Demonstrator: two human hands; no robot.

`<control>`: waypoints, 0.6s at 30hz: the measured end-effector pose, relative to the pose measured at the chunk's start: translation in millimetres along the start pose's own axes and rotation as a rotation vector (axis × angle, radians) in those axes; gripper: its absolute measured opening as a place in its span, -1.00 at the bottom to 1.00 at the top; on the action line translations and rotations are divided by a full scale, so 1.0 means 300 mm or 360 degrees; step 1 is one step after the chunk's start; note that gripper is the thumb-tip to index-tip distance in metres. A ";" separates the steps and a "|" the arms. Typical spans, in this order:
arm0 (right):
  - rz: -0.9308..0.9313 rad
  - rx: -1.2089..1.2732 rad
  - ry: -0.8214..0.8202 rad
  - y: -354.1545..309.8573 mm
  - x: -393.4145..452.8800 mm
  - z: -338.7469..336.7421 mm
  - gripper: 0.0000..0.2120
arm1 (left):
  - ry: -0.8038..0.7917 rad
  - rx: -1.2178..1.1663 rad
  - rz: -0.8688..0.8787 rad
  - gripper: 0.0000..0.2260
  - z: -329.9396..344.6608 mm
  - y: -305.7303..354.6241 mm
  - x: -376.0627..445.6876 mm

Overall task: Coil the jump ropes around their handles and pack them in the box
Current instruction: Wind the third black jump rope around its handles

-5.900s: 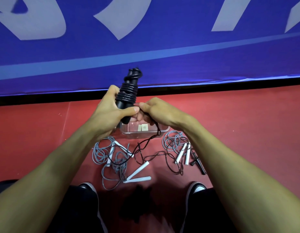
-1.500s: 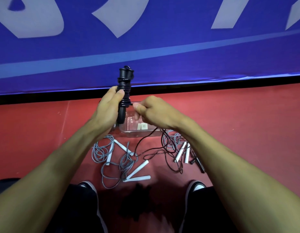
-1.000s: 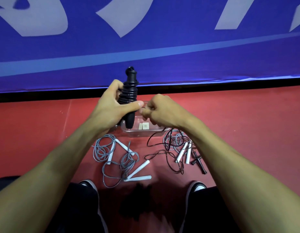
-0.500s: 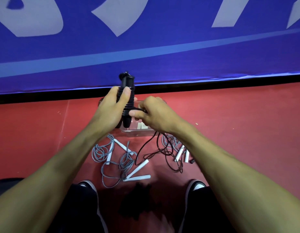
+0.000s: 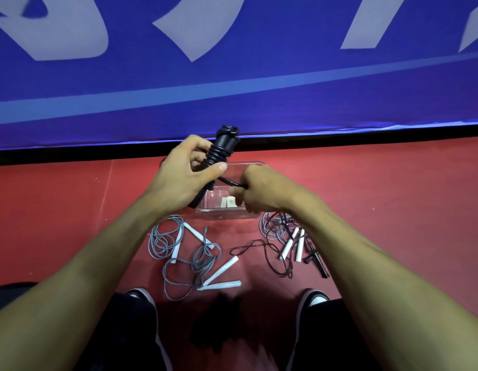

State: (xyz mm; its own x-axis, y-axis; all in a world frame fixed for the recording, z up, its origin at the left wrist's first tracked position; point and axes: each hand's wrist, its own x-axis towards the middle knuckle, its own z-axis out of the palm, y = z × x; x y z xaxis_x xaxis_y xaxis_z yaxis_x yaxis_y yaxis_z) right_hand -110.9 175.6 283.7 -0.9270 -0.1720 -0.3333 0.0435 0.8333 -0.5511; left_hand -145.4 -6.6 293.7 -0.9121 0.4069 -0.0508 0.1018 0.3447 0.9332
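While left hand [image 5: 183,180] grips coiled black handles [image 5: 219,153]; right hand [image 5: 262,191] pinches black rope [image 5: 231,182] taut.

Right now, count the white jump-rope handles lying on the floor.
6. Two at left among the grey rope; two in the middle, forming a V; two side by side at right. The arms may hide others.

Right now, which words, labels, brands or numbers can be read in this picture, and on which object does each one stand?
No text can be read.
Blue banner: large pale letter shapes, cut off by the frame, so no word can be made out.
Clear box: two small pale labels inside, too small and blurred to read.
Black jump rope, held by the left hand and right hand: no marking visible.
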 end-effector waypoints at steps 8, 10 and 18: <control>-0.0388 0.0294 0.0019 -0.094 -0.039 -0.004 -0.62 | 0.0092 0.0236 -0.0128 -0.55 0.000 -0.001 -0.001; -0.0342 0.0447 -0.0065 -0.098 -0.053 -0.004 -0.54 | 0.0069 0.0231 -0.0135 -0.54 0.008 -0.001 -0.007; -0.0265 0.0405 0.0020 -0.075 -0.028 -0.018 -0.53 | 0.0007 -0.0295 -0.0184 -0.57 0.013 0.026 -0.006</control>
State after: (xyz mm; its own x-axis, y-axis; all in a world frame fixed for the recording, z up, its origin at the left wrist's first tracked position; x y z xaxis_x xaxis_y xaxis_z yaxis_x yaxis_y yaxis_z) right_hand -106.2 161.1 302.9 -0.9337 -0.2875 -0.2136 -0.0190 0.6353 -0.7720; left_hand -141.3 -1.3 299.6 -0.9151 0.3700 -0.1603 -0.0782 0.2272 0.9707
